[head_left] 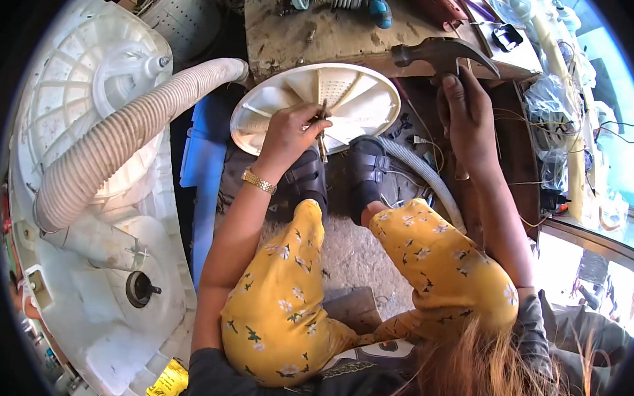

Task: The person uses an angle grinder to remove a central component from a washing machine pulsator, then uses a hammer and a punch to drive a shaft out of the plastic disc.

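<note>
My left hand [285, 137] pinches a slim metal rod [323, 148], brownish and brass-coloured, upright between thumb and fingers. Behind it, by my feet, a round white ribbed disc [370, 102], like a washing machine pulsator, leans toward the wooden bench. Whether the rod touches the disc I cannot tell. Raised at the right, my right hand [472, 123] is closed around the handle of a claw hammer [444, 56]. Its dark metal head stands above the fist, level with the bench's front edge.
To my left stands a large white plastic washing machine tub [111, 295], crossed by a ribbed hose [134, 132]. The wooden bench [302, 33] ahead carries tools and a spring. A grey hose [429, 177] and wires lie beyond my right foot. Plastic bags [552, 112] hang at right.
</note>
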Demonstrator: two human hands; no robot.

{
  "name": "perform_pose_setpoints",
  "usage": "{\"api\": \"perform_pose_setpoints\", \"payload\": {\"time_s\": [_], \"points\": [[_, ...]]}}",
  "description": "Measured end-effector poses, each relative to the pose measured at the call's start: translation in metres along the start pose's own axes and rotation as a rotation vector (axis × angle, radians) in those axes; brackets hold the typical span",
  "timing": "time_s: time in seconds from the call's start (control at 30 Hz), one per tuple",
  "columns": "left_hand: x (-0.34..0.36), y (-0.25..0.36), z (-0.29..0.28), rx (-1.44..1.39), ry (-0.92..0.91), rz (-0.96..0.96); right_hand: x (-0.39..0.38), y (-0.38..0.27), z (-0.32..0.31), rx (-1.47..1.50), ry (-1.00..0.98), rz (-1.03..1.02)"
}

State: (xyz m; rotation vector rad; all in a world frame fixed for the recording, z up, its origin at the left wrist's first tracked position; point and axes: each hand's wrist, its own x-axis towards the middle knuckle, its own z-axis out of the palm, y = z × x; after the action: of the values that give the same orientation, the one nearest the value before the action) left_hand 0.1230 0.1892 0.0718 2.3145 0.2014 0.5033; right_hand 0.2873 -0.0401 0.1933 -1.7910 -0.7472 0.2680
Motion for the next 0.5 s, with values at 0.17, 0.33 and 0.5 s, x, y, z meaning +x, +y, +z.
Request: {"api": "perform_pose_setpoints", "payload": {"time_s": [0.17, 0.33, 0.5], "points": [[-0.001, 0.003, -0.001, -0.093, 0.037, -0.037, -0.008, 0.018, 0.005, 0.081, -0.02, 0.049], [0.005, 0.006, -0.01, 0.064, 0.008, 0.041, -0.011, 0.009, 0.016, -0.129, -0.101, -0.113], [0.002, 0.011, -0.011, -0.083, 0.078, -0.115, -0.011, 0.004, 0.02, -0.144, -0.104, -0.125]]}}
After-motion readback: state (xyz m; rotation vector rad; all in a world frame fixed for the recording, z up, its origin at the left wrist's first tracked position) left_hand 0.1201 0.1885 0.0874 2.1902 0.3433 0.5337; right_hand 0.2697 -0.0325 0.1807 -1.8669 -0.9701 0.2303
